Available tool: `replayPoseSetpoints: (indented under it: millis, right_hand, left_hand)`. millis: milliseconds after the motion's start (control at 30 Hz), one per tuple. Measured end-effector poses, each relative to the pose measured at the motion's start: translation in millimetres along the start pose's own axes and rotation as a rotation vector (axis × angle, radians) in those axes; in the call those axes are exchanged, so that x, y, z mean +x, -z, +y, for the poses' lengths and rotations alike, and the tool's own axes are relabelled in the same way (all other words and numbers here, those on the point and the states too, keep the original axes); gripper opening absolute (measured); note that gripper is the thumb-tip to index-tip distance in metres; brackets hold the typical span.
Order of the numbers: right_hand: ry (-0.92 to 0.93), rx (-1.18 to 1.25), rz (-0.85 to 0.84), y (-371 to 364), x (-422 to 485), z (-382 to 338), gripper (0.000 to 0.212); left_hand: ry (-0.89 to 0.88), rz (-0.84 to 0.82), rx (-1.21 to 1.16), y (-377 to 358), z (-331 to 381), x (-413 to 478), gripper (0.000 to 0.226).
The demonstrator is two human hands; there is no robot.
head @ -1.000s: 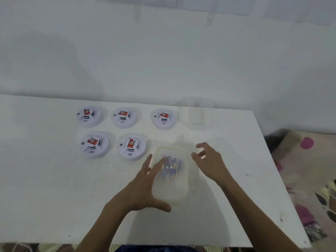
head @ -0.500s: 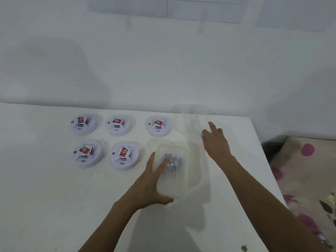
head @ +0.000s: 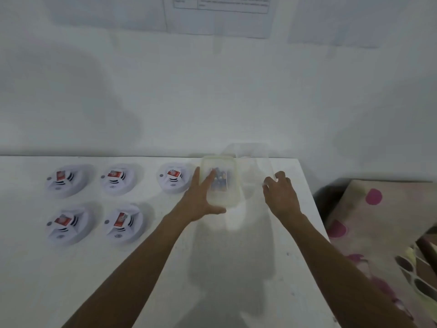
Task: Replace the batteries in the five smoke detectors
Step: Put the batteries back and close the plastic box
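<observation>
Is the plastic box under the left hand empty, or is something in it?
Not empty. Through the cloudy wall of the box, dark blue pieces show, blurred; likely batteries. The left hand holds it.

The batteries (head: 218,182) in the container (head: 222,200) gripped by the left hand (head: 199,202) are blurred and cannot be counted.
</observation>
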State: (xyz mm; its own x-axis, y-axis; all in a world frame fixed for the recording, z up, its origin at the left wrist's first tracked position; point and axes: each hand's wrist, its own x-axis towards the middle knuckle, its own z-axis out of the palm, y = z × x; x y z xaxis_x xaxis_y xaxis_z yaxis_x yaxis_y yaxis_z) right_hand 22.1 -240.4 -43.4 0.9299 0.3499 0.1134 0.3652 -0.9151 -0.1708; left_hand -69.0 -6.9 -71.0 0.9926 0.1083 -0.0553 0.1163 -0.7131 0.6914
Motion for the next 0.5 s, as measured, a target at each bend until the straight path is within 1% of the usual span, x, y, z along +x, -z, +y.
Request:
replayPoseSetpoints:
  millis: [233, 433, 500]
  right_hand:
    - [0.003, 0.027, 0.028, -3.0, 9.0, -3.5, 0.021]
    - [-0.009, 0.033, 0.038, -7.7, 11.8, 0.7, 0.022]
    - [-0.014, 0.024, 0.053, -8.7, 14.4, 1.9, 0.022]
  left_hand:
    - [0.05, -0.028, 0.028, 9.8, 0.9, 47.0, 0.124]
    - [0.098, -0.007, 0.022, 11.4, 7.0, 63.9, 0.123]
    - [0.099, -0.027, 0.059, 12.4, 5.7, 67.2, 0.123]
